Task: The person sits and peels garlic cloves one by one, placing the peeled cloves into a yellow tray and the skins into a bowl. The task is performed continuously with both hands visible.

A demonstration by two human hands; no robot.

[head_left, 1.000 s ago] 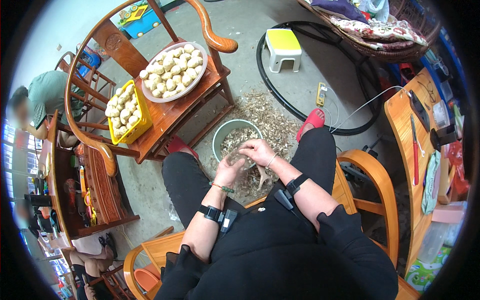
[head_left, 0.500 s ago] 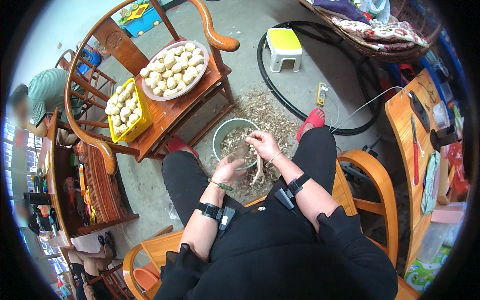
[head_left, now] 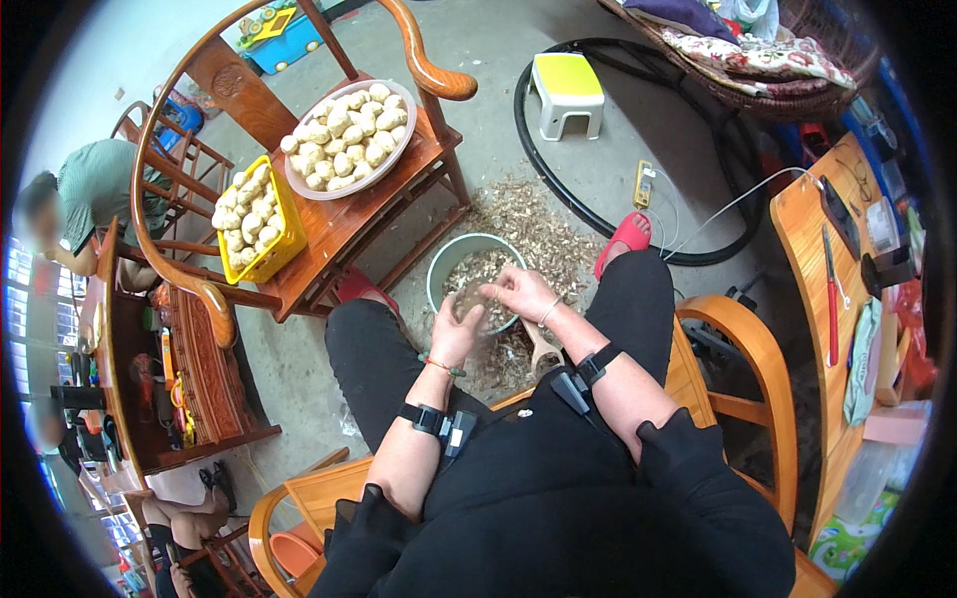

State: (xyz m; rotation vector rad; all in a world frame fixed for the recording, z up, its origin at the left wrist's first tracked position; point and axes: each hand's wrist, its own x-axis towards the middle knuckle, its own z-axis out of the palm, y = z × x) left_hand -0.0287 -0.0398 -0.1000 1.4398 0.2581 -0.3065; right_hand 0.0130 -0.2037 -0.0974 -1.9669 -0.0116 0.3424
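Note:
Both hands are close together over a pale green bucket filled with brown and whitish peelings. My left hand is closed around a brownish lump, smeared by motion, its kind unclear. My right hand is pinched close beside that lump. A tan, wooden-looking tool with a forked end sticks out below the right hand, toward my wrist; its other end is hidden by the fingers. More peelings lie scattered on the floor around the bucket.
On a wooden armchair stand a round bowl and a yellow basket, both full of pale peeled tubers. A stool stands inside a coiled black hose. A wooden table is at right. Another person bends at left.
My left hand has risen slightly, closer to the right hand. The forked tool under my right hand has swung from hanging nearly straight to slanting right, toward the wrist.

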